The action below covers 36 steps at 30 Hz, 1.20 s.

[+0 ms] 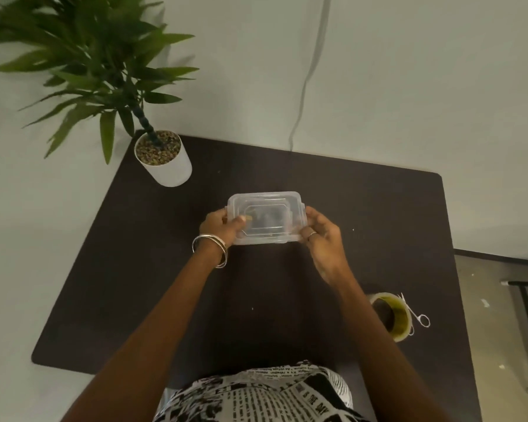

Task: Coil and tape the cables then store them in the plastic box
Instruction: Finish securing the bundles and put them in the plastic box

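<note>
A clear plastic box [266,218] with its lid on sits at the middle of a dark table [134,269], its long axis running left to right across the person's view and its short sides facing each hand. Dark shapes show faintly through the lid; what they are cannot be told from the blur.

The left hand [218,225] grasps the box's left end, thumb curled over the lid's top near the corner and fingers wrapped round the side. Two metal bangles [211,249] circle that wrist. The right hand [322,236] grasps the right end, fingers curled against the side wall and near edge, a ring on one finger. Both forearms reach out from the bottom of the view, over a black-and-white printed garment [269,394].

Near the table's right edge, well apart from the box, a roll of yellowish tape [392,316] stands on its side, with a small pair of scissors [416,313] lying just beside it. At the far left corner stands a white pot [166,164] holding a leafy green plant [83,62]. A thin cord [305,77] runs down the pale wall behind the table.
</note>
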Each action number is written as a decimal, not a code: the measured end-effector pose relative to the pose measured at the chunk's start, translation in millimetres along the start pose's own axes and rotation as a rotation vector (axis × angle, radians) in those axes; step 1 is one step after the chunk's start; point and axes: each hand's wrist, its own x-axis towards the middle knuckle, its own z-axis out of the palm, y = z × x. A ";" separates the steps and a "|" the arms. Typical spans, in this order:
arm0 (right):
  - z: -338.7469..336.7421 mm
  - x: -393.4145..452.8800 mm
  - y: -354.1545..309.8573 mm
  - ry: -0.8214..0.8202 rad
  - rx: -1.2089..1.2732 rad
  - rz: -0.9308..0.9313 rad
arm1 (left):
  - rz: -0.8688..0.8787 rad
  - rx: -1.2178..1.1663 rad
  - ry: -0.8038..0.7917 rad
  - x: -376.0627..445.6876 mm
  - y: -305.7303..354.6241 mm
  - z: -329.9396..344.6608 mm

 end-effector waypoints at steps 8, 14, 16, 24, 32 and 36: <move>42.9 34.0 19.1 0.260 -0.882 -0.103 | 0.168 0.372 0.105 46.6 -19.9 -10.9; 54.5 46.8 35.1 0.356 -0.999 -0.056 | 0.185 0.390 0.111 63.1 -23.3 -10.3; 52.4 46.9 37.6 0.386 -0.966 -0.052 | 0.196 0.373 0.106 63.5 -24.7 -10.5; 43.9 42.6 30.3 0.366 -0.751 0.034 | 0.187 0.362 0.069 66.7 -24.8 -6.0; 37.3 46.2 29.5 0.354 -0.555 0.161 | -0.190 -0.187 -0.073 67.3 -31.5 -12.4; 29.8 55.6 32.7 0.281 -0.311 0.344 | -0.269 -0.299 -0.110 68.5 -27.7 -11.8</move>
